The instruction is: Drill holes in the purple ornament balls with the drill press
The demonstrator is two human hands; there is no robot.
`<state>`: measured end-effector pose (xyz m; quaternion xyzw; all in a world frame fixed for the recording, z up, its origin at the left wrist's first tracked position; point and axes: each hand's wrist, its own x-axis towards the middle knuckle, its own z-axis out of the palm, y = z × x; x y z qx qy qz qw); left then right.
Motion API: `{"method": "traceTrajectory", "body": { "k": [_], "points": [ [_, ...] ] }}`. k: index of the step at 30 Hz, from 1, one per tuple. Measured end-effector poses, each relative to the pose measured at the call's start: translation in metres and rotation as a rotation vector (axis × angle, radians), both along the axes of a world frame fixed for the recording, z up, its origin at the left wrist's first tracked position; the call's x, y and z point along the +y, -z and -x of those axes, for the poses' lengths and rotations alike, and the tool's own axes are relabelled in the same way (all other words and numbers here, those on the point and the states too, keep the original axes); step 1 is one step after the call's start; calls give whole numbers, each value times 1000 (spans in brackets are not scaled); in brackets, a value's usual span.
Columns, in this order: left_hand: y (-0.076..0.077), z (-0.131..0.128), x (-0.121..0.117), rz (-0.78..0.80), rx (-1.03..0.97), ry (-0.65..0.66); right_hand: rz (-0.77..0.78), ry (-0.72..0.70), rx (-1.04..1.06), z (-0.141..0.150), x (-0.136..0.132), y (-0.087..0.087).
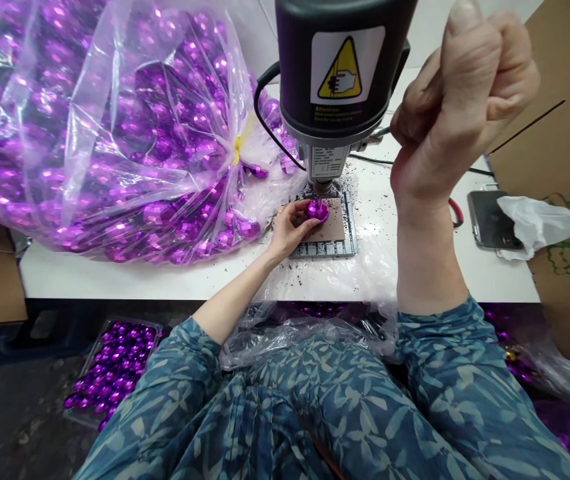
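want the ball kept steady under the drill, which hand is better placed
Left, likely: the left hand already holds the purple faceted ball under the drill head. The right hand is raised in a fist, off to the side.

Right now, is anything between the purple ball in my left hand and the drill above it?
Nothing visible: the ball in your left hand sits just below the drill, with no object between them.
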<state>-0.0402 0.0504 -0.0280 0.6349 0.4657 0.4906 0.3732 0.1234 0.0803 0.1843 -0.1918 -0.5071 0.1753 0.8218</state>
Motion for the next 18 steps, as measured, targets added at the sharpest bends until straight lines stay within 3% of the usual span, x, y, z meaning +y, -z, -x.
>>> {"method": "traceTrajectory", "body": {
  "k": [5, 13, 18],
  "points": [
    [2, -3, -3, -114, 116, 12, -23, 11, -19, -1, 1, 1],
    [1, -8, -2, -63, -31, 151, 9, 45, -38, 1, -9, 4],
    [1, -8, -2, -72, -42, 145, -2, 70, -12, 2, -24, 19]
  ]
}}
